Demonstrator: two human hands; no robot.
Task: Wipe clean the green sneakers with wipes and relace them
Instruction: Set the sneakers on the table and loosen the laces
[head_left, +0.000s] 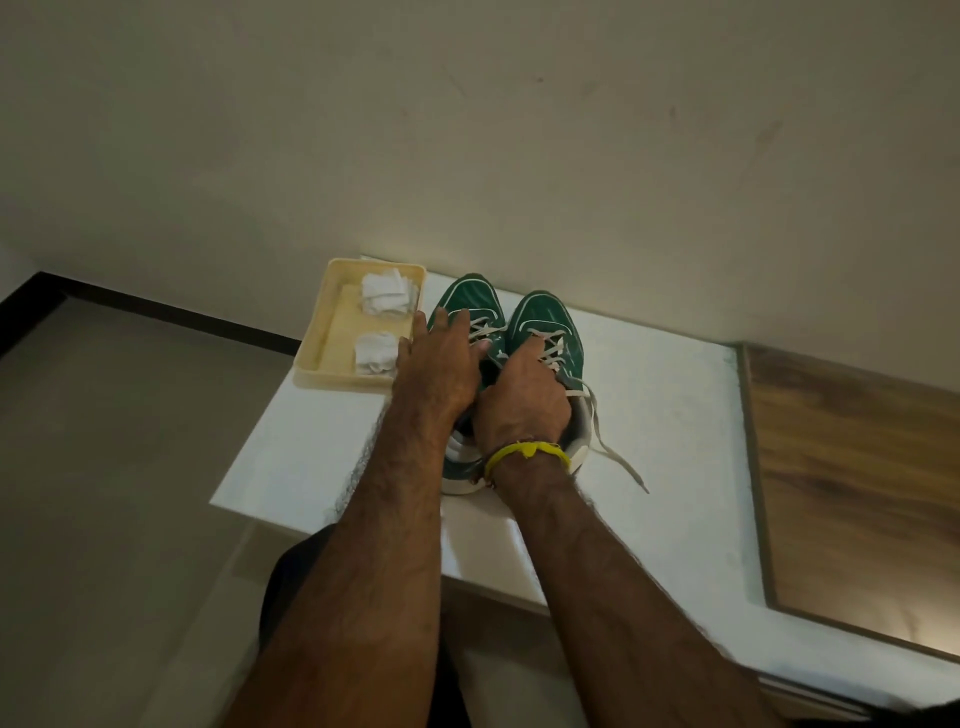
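Both green sneakers (511, 332) stand side by side at the white tabletop's (665, 415) far edge, toes to the wall (467, 130). The left hand (441, 358) lies flat-fingered over the left shoe; the right hand (524, 389) curls at the other's laces (553, 345) (pinching them, I'd guess). Better to loosen eyelet by eyelet. Wipes (384, 293) wait in the cream tray (317, 343) at the far-left corner.
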